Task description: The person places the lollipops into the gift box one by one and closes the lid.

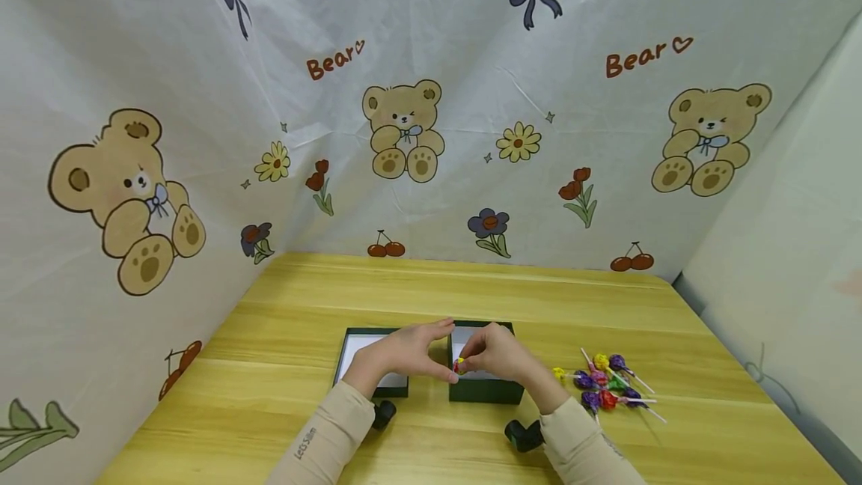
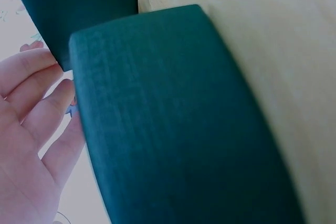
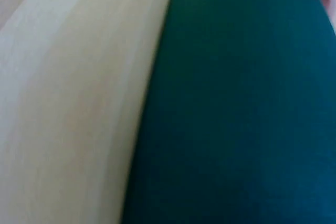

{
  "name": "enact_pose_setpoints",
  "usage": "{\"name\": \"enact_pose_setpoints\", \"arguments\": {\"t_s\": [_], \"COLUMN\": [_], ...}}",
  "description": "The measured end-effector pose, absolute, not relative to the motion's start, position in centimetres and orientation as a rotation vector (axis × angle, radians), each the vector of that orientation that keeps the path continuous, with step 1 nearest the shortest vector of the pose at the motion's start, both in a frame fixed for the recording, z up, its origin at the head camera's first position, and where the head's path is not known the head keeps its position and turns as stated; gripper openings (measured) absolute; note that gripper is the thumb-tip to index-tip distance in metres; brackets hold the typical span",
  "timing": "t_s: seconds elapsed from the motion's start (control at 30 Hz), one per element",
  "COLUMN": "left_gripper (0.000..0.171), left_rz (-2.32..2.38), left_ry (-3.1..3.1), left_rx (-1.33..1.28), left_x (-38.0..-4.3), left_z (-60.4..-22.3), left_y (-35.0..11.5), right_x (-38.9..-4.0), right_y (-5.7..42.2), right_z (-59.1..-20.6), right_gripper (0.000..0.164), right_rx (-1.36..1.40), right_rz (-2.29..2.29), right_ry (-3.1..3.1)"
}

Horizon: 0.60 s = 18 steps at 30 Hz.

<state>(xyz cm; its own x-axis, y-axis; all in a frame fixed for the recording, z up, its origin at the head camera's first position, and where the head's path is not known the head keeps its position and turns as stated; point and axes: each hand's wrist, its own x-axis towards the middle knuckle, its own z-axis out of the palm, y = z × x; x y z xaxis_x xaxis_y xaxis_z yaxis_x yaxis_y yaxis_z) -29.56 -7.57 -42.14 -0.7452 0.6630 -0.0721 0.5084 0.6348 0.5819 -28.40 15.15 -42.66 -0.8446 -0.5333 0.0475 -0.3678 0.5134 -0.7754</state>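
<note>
In the head view my right hand (image 1: 500,352) is over a dark green open box (image 1: 486,392) with a white inside. Its thumb and fingers pinch a lollipop (image 1: 459,366) in a red and yellow wrapper at the box's left wall. My left hand (image 1: 406,350) hovers between the box and a shallow green lid (image 1: 364,337), its fingers apart and holding nothing. The left wrist view shows the left hand (image 2: 31,129) beyond a green wall. In the right wrist view a green box side fills most of the picture, with a bit of finger at the top right.
A loose pile of lollipops (image 1: 608,400) in purple, red, yellow and green wrappers lies on the wooden table (image 1: 296,365), right of the box. A white cloth (image 1: 465,230) printed with bears and flowers hangs behind and at the left of the table. Black wrist cameras sit below both hands.
</note>
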Motion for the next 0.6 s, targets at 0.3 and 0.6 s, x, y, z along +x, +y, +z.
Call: {"name": "enact_pose_setpoints", "arguments": {"t_s": [0.3,0.6], "left_gripper": [0.096,0.095], "left_rz": [0.770,0.778], "left_ry": [2.592,2.589], "left_rx": [0.946,0.935], "left_x": [-29.53,-29.34], "left_z": [-42.09,-42.07], "left_y": [-7.43,-7.40], "right_x": [-28.69,-28.74], "right_y": [14.62,14.53], "right_z": [-43.09,-43.20], "right_gripper": [0.012,0.015], "right_rx": [-0.764,-0.832], "right_rz": [-1.112,-1.021], "right_ry": [2.588,2.587]}}
